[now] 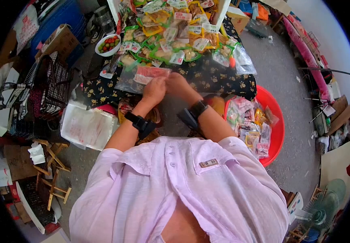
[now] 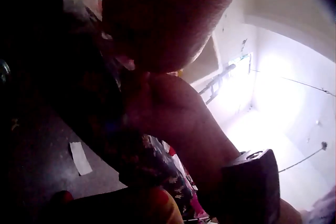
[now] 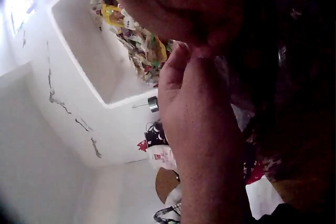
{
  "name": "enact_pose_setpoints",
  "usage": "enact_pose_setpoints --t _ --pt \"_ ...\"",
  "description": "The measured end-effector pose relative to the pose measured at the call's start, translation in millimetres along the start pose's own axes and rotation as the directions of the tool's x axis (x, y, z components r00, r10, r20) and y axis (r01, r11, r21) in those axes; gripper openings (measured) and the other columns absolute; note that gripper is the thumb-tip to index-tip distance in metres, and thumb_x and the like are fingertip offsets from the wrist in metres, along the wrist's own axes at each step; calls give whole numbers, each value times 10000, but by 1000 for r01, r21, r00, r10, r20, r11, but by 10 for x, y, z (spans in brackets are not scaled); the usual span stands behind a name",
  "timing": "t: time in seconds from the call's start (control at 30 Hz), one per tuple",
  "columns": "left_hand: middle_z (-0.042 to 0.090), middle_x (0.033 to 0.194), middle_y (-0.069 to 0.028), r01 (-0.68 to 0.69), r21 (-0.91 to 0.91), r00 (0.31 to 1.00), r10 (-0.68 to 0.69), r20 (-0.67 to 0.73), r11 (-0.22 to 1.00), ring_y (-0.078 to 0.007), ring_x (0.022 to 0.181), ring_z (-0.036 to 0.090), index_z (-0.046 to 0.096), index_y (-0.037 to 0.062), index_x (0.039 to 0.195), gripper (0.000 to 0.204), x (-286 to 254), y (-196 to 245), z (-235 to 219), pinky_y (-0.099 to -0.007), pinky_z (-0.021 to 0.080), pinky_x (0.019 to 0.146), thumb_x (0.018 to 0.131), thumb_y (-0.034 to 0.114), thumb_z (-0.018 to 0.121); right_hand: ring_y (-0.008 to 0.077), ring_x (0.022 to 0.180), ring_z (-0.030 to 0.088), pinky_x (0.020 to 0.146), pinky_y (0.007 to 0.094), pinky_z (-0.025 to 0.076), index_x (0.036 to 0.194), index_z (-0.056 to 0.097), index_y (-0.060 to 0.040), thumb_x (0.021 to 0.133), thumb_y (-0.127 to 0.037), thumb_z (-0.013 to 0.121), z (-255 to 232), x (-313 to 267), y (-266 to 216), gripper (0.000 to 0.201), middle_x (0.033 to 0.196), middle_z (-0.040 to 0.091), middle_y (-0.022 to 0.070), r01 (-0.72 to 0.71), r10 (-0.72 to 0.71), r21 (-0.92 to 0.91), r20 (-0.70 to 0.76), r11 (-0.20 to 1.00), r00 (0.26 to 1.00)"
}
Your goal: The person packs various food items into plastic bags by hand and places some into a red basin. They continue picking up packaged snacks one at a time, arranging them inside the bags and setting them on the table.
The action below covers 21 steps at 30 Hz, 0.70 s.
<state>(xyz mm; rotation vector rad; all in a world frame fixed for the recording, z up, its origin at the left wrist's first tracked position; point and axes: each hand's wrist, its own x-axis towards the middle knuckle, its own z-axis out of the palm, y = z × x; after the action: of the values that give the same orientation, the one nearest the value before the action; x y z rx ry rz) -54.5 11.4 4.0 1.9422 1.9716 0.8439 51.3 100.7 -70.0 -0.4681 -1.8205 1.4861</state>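
Note:
In the head view, a clear plastic bag (image 1: 126, 83) with a red-and-white packet (image 1: 152, 74) showing in it lies at the table's near edge. My left hand (image 1: 154, 91) grips the bag's right end with curled fingers. Close against it, my right hand (image 1: 178, 85) pinches the same end. The two hands meet fingertip to fingertip, hiding the pinched edge. From the right wrist, the left hand (image 3: 197, 103) shows its thumb and finger pressed together beneath the dark right hand (image 3: 184, 8). The left wrist view is dim, with the right hand (image 2: 168, 103) below the left (image 2: 157, 24).
Many sealed food packets (image 1: 171, 36) are heaped on the flowered tablecloth (image 1: 199, 75), spilling from a white box (image 1: 223, 12). A white bowl (image 1: 108, 45) of small tomatoes stands at left. Beside my right arm is a red tub (image 1: 278, 133) of packets; folding wooden stools (image 1: 53, 174) stand at left.

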Motion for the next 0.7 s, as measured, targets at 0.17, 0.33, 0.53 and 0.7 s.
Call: enact_pose_setpoints --t 0.17,0.33,0.53,0.7 --pt "516 944 -152 22 35 999 -21 -26 999 -326 877 484 495 55 991 267 -23 -105 6 -402 393 739 748 133 415 194 649 546 517 274 447 941 468 -10 738 -71 521 17 4 -586 218 737 540 83 -404 539 478 -184 780 822" --pt "535 845 -155 11 97 997 -4 -77 995 -333 798 500 525 51 895 230 -28 -205 130 -423 405 679 700 118 423 188 504 544 421 270 432 849 504 10 692 -18 495 -814 164 -447 159 660 543 102 -368 436 236 -558 899 706" --pt "522 848 -147 2 102 996 7 -87 995 -332 802 484 499 54 939 229 -8 -284 206 -418 391 670 734 133 434 329 657 558 559 376 440 860 486 61 697 -100 520 -1881 356 189 232 733 554 214 -457 -38 -783 -519 423 854" --pt "518 804 -144 2 94 997 5 -76 996 -331 766 490 509 54 922 221 -25 -228 139 -424 394 644 728 132 438 375 804 523 662 410 421 889 482 53 703 -160 532 -1700 648 -141 287 830 545 249 -528 44 -647 -609 550 792"
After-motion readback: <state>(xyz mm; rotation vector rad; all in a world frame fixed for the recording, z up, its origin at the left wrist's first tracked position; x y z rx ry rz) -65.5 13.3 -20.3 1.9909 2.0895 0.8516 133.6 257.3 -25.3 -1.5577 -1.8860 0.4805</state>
